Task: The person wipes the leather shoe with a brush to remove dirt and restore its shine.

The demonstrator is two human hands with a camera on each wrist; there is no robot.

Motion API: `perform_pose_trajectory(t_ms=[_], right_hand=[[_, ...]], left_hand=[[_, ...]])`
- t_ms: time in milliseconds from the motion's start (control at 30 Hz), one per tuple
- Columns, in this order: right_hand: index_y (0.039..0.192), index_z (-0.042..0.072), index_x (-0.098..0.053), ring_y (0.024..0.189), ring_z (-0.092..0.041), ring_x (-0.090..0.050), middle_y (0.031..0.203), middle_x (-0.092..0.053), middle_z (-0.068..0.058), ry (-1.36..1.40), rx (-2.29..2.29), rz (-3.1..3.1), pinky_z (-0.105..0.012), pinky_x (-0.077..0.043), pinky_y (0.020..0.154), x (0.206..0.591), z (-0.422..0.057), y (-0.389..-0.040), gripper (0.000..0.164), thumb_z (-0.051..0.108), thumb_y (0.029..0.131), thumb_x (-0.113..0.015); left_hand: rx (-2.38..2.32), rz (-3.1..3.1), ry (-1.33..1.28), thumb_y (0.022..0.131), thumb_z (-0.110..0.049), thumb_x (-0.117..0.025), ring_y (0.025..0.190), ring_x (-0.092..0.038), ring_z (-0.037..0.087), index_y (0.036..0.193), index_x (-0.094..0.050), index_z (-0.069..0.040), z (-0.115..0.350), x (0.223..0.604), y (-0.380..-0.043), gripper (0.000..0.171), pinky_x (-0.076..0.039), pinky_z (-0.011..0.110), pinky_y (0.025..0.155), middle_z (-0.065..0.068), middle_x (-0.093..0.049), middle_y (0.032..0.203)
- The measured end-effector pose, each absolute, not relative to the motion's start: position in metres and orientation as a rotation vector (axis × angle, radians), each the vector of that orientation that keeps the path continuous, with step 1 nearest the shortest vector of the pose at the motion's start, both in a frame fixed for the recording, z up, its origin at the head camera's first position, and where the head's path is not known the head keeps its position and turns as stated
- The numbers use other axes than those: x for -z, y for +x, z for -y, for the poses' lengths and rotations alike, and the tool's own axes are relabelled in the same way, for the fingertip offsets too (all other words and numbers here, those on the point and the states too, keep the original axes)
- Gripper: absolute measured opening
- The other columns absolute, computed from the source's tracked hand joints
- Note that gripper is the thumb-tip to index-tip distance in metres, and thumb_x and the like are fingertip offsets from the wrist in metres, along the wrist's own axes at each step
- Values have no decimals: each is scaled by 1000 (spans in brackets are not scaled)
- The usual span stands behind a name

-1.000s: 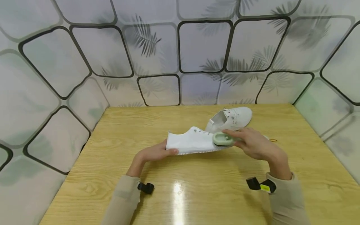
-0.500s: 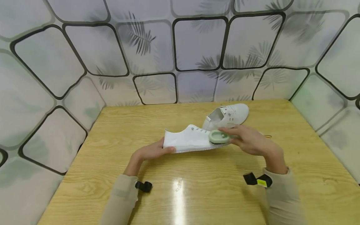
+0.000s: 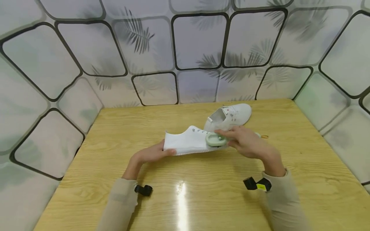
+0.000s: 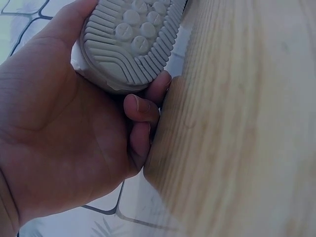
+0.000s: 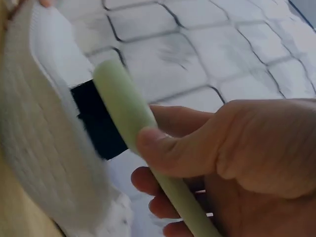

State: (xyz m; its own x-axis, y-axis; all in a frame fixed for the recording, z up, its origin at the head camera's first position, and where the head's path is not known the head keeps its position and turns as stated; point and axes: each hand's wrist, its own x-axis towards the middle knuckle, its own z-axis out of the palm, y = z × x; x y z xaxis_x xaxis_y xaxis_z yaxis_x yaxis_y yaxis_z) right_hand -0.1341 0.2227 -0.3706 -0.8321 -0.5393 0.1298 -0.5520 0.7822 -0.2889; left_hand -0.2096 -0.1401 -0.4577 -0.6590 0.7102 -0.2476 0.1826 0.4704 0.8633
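Observation:
My left hand (image 3: 151,152) grips the heel end of a white shoe (image 3: 182,141), thumb along its near side. The shoe is tilted on its side edge with the toe to the right; the ridged heel sole (image 4: 133,49) fills the top of the left wrist view. In my right hand (image 3: 248,142) is a pale green shoe brush (image 3: 214,140), held by its handle with the thumb on top. Its dark bristles (image 5: 101,121) touch the shoe's side near the toe in the right wrist view. The shoe's toe is partly hidden behind the brush and right hand.
A second white shoe (image 3: 238,114) stands behind the right hand, its opening to the left. An orange-brown loop (image 3: 264,136) shows at the brush handle's end. The wooden table (image 3: 130,122) is bounded by patterned walls (image 3: 199,41) at the back and sides.
Everything has shifted a little left and up in the head view as the camera turned. The brush has stayed at the toe side of the shoe, and both hands keep their holds.

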Motion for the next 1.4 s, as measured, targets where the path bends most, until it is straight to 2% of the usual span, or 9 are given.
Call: perform_pose_trajectory(t_ms=[100, 367, 667, 867, 933, 1033, 1167, 1300, 1400], right_hand=[[143, 14, -55, 81, -17, -50, 101, -63, -6, 860, -497, 2918, -38, -41, 73, 371, -238, -132, 52, 3, 93, -65], [143, 18, -56, 74, -18, -42, 83, -53, -3, 974, -409, 2790, -34, -37, 70, 385, -209, -141, 52, 9, 93, -66], [145, 10, -51, 94, -21, -54, 111, -64, -8, 905, -669, 2913, -40, -43, 79, 379, -267, -135, 53, 2, 95, -64], [150, 13, -45, 79, -17, -41, 91, -53, -4, 939, -752, 2902, -33, -36, 70, 391, -235, -149, 53, 11, 99, -59], [150, 13, -44, 80, -16, -41, 92, -53, -4, 926, -757, 2917, -34, -37, 72, 390, -234, -151, 52, 9, 100, -58], [150, 10, -44, 99, -24, -52, 115, -60, -14, 898, -822, 2952, -42, -43, 82, 386, -252, -148, 52, 6, 100, -57], [151, 9, -42, 122, -34, -50, 140, -53, -21, 851, -834, 2975, -53, -42, 94, 383, -265, -146, 53, 7, 100, -57], [153, 11, -38, 94, -24, -53, 109, -61, -13, 870, -759, 2980, -43, -44, 81, 386, -242, -153, 55, 13, 102, -56], [154, 11, -37, 97, -23, -53, 111, -60, -12, 915, -820, 2988, -41, -44, 82, 388, -240, -154, 54, 16, 103, -54]], left_hand=[[-1155, -2107, 750, 102, -43, -54, 139, -31, 23, 158, -12, -12, 140, 460, -209, 77, -25, 46, 114, 10, -26, 157], [-1156, -2134, 707, 101, -42, -56, 132, -38, 23, 156, -16, -11, 142, 459, -208, 74, -28, 44, 111, 11, -35, 150], [-1141, -2125, 699, 100, -45, -55, 140, -32, 23, 158, -10, -11, 140, 462, -206, 81, -26, 45, 114, 11, -27, 158], [-1136, -2140, 687, 100, -48, -54, 139, -33, 24, 159, -10, -12, 142, 462, -208, 82, -27, 47, 114, 11, -27, 158], [-1139, -2140, 695, 100, -47, -55, 139, -33, 23, 159, -10, -13, 144, 462, -209, 81, -27, 47, 114, 10, -27, 158], [-1147, -2122, 735, 101, -45, -54, 139, -33, 21, 159, -12, -16, 143, 462, -211, 77, -27, 45, 114, 8, -27, 158], [-1156, -2107, 772, 101, -45, -55, 140, -31, 19, 158, -12, -19, 133, 459, -215, 76, -27, 43, 114, 5, -25, 158], [-1138, -2135, 733, 100, -47, -55, 141, -31, 20, 159, -12, -16, 134, 457, -215, 79, -27, 43, 115, 7, -24, 158], [-1115, -2153, 709, 100, -48, -55, 140, -32, 20, 158, -12, -15, 141, 458, -212, 80, -28, 43, 114, 8, -24, 158]])
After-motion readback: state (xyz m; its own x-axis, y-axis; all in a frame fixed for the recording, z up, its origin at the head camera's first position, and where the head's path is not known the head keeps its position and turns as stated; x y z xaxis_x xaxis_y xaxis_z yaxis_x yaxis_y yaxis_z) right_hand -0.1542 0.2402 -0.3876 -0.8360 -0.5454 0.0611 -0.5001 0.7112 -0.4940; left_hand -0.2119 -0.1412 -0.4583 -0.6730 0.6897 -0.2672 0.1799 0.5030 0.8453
